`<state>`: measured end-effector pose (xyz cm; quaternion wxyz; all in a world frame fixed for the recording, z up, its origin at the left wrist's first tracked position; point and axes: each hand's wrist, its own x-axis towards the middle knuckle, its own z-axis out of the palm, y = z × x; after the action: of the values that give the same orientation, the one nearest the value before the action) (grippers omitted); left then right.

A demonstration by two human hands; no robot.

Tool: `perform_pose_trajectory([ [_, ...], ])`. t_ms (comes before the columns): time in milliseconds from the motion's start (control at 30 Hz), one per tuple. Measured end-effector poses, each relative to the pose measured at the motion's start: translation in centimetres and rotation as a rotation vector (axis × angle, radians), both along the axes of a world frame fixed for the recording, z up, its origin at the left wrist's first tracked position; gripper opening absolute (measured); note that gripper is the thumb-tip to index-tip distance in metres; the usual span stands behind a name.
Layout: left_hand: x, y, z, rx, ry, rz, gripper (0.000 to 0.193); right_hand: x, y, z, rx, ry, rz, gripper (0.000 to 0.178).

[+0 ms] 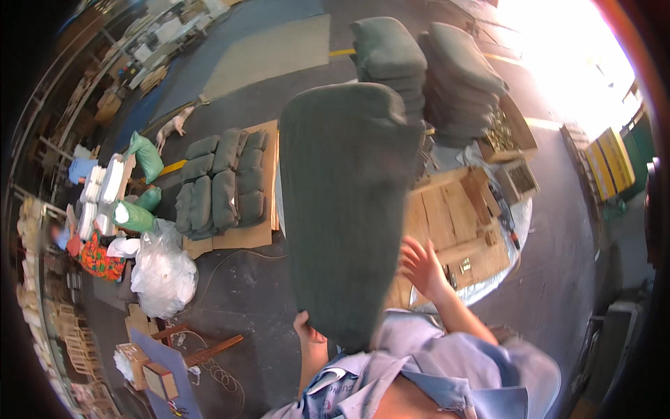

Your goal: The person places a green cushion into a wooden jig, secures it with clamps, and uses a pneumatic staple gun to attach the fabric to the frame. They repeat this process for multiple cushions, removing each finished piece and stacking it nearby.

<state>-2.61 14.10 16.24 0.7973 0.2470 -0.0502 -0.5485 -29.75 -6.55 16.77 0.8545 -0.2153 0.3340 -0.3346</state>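
A long, dark grey-green upholstered cushion (342,202) stands upright before my body, broad at its far end and narrower near me. Its lower left edge is gripped by my left hand (312,334); the thumb shows, while part of the fingers is hidden. Beside its right edge, my right hand (422,269) has its fingers spread; whether the fingertips touch the fabric I cannot tell. Behind the cushion lies a wooden work surface (447,216), partly covered by it. A drill-like tool (508,222) and small metal pieces (465,265) lie there, near my right arm.
Tall stacks of grey cushions (464,77) rise at the far right, near an open wooden box (518,133). More cushions (223,185) lie on cardboard at left. A clear plastic bag (165,269), a person in orange (101,255) and a dog (176,126) are farther left.
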Motion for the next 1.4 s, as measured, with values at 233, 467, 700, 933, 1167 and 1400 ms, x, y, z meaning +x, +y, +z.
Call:
perform_pose_trajectory([
  [233, -5.8, -2.9, 10.3, 0.312, -0.884, -0.007, 0.066, 10.2, 0.2, 12.0, -0.690, -0.271, 0.327, 0.070],
  [467, -12.2, -7.4, 14.0, 0.304, -0.945, -0.048, 0.051, 4.6, -2.3, 14.4, -1.012, 0.533, 0.468, 0.059],
  [700, -16.1, -10.2, 12.8, 0.305, -1.091, -0.181, 0.044, -8.7, -3.0, 14.2, -1.408, 1.196, -0.158, 0.047],
  [933, -17.5, -16.0, 7.0, 0.369, -1.625, -0.363, 0.037, -29.0, 4.0, 1.9, -0.100, 0.115, -0.266, 0.074],
  [1167, -15.0, -21.8, -3.2, 0.573, -2.494, -0.688, 0.033, -29.0, 2.3, 0.1, 0.150, -0.042, -0.474, 0.067],
  [1400, -13.2, -24.8, -8.0, 0.673, -2.714, -0.969, 0.031, -29.5, -3.4, 1.4, 0.255, 0.057, -0.661, 0.057],
])
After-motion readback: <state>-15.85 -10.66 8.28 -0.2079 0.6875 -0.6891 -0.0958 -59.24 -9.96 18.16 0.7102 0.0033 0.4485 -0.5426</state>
